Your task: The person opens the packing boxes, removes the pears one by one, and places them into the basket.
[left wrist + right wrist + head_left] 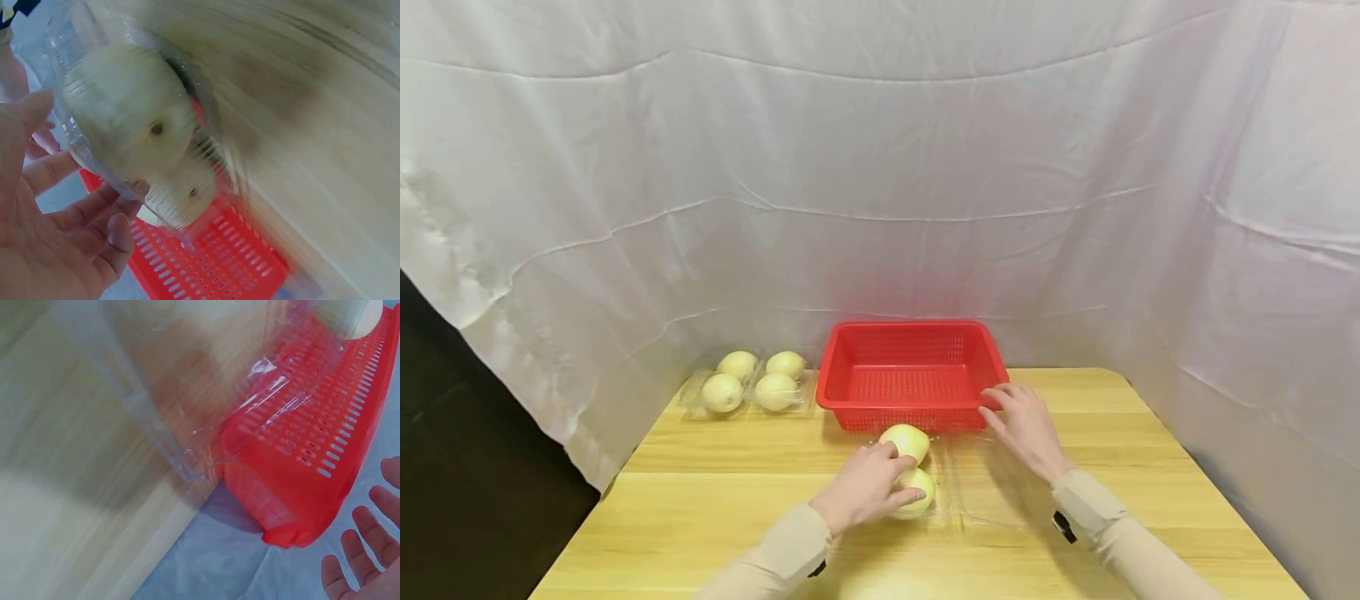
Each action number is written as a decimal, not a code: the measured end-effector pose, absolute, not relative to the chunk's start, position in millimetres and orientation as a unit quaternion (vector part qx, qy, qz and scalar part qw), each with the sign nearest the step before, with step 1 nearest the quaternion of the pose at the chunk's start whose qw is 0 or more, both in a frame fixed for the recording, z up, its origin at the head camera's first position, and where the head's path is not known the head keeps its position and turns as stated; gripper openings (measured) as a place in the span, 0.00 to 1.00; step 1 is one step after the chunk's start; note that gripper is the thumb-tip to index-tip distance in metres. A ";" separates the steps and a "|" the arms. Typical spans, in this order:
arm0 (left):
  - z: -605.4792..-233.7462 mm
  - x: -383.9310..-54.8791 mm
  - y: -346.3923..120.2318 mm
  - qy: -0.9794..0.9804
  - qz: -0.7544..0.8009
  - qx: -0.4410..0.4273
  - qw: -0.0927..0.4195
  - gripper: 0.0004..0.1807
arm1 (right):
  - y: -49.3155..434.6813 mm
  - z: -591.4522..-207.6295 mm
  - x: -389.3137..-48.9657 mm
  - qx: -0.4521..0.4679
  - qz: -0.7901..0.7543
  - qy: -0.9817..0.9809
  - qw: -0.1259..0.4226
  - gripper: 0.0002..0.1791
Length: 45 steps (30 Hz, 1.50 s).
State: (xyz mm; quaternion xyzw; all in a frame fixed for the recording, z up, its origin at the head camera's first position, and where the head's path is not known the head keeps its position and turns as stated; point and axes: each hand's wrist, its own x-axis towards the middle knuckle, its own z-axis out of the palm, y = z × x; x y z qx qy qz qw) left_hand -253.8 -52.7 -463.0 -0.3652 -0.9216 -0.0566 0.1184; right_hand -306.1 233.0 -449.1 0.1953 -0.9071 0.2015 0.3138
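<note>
Wooden table extends left and right of both hands to its slanted side edges, giving sideways room; left hand, fingers apart, rests against two pale yellow fruits in a clear container. Right hand, fingers spread, is near the right front corner of the red basket; contact cannot be told. Farther: four similar fruits in clear packaging, left of basket, then pale curtain bounding back and sides.

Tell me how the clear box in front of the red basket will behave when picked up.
The clear box will probably flex, since its see-through walls look thin. It may dip leftward if lifted, as both fruits sit in its left half. Glints on its surface suggest it could be slippery.
</note>
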 end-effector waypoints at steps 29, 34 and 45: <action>-456.1 -250.1 -28.5 -0.960 -0.085 -0.266 0.015 0.35 | 223.5 -428.0 -329.8 0.183 0.167 -0.957 0.153 0.09; -459.2 -252.8 -26.3 -0.960 -0.110 -0.256 0.017 0.31 | 222.8 -424.8 -329.9 0.176 0.171 -0.958 0.150 0.08; -463.5 -255.7 -27.9 -0.962 -0.150 -0.224 0.053 0.30 | 219.9 -427.8 -327.9 0.201 0.131 -0.957 0.166 0.09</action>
